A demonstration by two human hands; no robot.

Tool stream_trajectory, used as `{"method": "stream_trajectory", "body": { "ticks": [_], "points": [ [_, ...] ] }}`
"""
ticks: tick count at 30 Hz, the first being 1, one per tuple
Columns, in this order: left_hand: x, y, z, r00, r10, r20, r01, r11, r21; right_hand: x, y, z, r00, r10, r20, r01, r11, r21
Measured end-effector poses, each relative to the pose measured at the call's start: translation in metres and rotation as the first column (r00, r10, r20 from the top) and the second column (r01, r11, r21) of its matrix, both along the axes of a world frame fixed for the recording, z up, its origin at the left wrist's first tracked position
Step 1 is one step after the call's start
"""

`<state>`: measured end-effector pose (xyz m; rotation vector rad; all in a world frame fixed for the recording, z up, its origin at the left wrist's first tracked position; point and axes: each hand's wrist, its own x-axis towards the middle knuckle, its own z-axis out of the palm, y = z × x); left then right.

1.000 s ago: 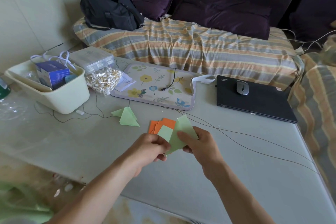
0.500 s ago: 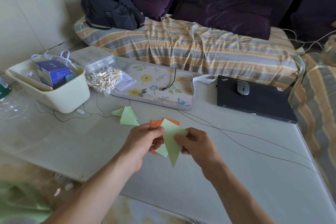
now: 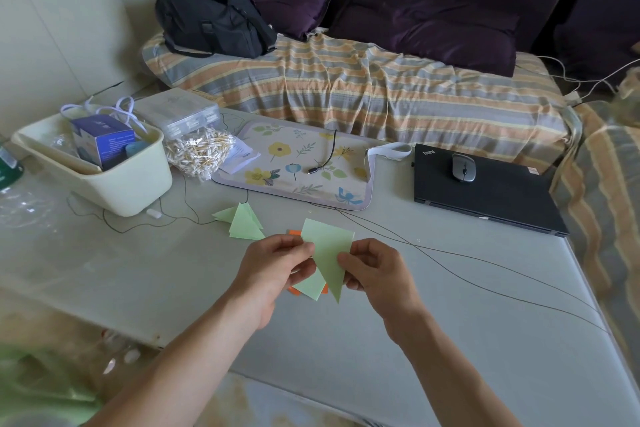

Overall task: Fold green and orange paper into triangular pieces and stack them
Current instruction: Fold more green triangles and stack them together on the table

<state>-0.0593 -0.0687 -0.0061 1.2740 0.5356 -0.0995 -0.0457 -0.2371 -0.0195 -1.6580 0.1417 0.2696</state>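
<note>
hands point(image 3: 325, 267) pinching green paper point(image 3: 329, 253), orange sheets point(image 3: 294, 289) mostly hidden beneath

Pale green paper point(image 3: 327, 253); orange sheets point(image 3: 295, 290); floral mat point(image 3: 298, 166); striped orange-grey blanket point(image 3: 346, 90); black laptop point(image 3: 485, 191).

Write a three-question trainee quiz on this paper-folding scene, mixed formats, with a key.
1. True or false: both hands hold the green paper.
2. Which thing lies on the closed laptop? A) scissors B) mouse C) phone
3. Fill in: the finished folded triangles on the table are ____ in colour.

Key:
1. True. The left hand and right hand each pinch an edge of it above the table.
2. B. The mouse rests on the lid.
3. Green. Orange paper shows only under the held sheet.
</note>
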Motion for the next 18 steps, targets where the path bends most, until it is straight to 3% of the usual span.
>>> {"method": "stream_trajectory", "body": {
  "ticks": [6,18],
  "points": [
    [0.0008,-0.0003,0.0014,0.999,-0.032,-0.003,0.032,0.999,0.025,0.0,-0.0009,-0.0008,1.0,-0.009,-0.001,0.009,1.0,0.022],
    [0.0037,0.0017,0.0026,0.997,0.033,-0.065,-0.039,0.996,-0.081,-0.0023,0.0013,0.0048,0.999,0.007,0.049,-0.009,0.999,0.038]
  ]
}}
